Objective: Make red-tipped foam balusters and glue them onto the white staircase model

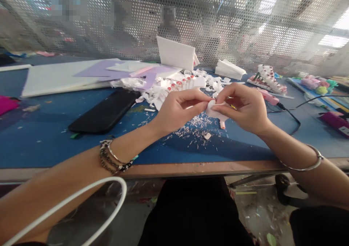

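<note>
My left hand (181, 108) and my right hand (244, 108) meet above the blue table, each pinching a small thin white piece (215, 113) that looks like paper or foam sheet. It has a rounded lower edge, and the fingers cover part of it. Just below the piece, a short pale pink stick-like thing (222, 124) shows; whether it touches the piece I cannot tell. Fine white shavings (196, 129) lie on the tabletop under my hands. Behind my left hand is a heap of white scraps (158, 95) with a row of small red-topped white pieces (180, 82).
A black phone-like slab (106, 111) lies left of my left hand. White and lilac sheets (62, 75) spread behind it. A pink tool (268, 96) with a black cable lies at right. White flower-like pieces (267, 79) stand farther back. A perforated metal screen (141, 31) rises behind the table.
</note>
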Action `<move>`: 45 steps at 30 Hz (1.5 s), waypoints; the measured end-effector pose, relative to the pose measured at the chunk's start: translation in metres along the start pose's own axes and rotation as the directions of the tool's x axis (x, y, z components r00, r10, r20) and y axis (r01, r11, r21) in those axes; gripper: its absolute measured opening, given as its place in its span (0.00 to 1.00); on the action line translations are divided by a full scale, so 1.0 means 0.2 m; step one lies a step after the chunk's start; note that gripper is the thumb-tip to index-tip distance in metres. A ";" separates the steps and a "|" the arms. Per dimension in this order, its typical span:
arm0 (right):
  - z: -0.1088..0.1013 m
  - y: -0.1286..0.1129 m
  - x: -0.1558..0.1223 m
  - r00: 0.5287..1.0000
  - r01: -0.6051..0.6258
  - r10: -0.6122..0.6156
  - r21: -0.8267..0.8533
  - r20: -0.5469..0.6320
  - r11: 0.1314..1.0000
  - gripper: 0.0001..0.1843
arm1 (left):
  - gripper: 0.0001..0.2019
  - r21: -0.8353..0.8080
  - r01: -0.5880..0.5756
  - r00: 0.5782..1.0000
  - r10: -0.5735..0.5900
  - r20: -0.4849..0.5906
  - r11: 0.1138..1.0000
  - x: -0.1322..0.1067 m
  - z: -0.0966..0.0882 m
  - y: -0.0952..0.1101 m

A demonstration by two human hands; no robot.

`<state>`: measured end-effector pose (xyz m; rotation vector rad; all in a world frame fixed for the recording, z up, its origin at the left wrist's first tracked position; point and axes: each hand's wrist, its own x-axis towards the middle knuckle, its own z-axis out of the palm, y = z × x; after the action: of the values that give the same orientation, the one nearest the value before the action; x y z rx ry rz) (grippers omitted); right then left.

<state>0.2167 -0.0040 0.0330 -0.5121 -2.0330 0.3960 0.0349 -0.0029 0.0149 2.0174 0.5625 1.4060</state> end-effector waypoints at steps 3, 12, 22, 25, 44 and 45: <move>0.00 0.00 0.00 1.000 0.008 -0.008 0.018 0.001 1.000 0.07 | 0.05 -0.009 -0.011 0.999 0.011 0.037 1.000 0.00 0.00 0.01; 0.01 0.02 -0.01 1.000 0.024 -0.024 0.016 0.003 1.000 0.11 | 0.06 -0.098 0.158 0.987 -0.155 0.034 0.983 0.02 0.01 -0.02; -0.04 0.03 0.00 0.902 0.420 -0.410 -0.486 0.132 0.767 0.09 | 0.10 -0.313 0.304 0.952 -0.297 0.070 0.900 0.02 0.01 -0.03; -0.05 0.03 -0.01 0.865 0.483 -0.462 -0.568 0.195 0.666 0.10 | 0.11 -0.322 0.322 0.946 -0.311 0.088 0.890 0.02 0.01 -0.03; -0.03 0.00 0.01 0.993 0.109 -0.118 -0.363 -0.003 0.926 0.02 | 0.09 -0.077 0.150 0.988 -0.147 0.034 0.986 0.01 0.01 -0.03; -0.03 -0.01 0.01 0.994 0.099 -0.107 -0.361 -0.003 0.927 0.02 | 0.09 -0.057 0.143 0.990 -0.142 0.026 0.988 0.01 0.02 -0.02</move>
<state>0.2205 -0.0035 0.0386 -0.6242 -2.1088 -0.0528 0.0385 0.0004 0.0122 1.9042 0.6356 1.2990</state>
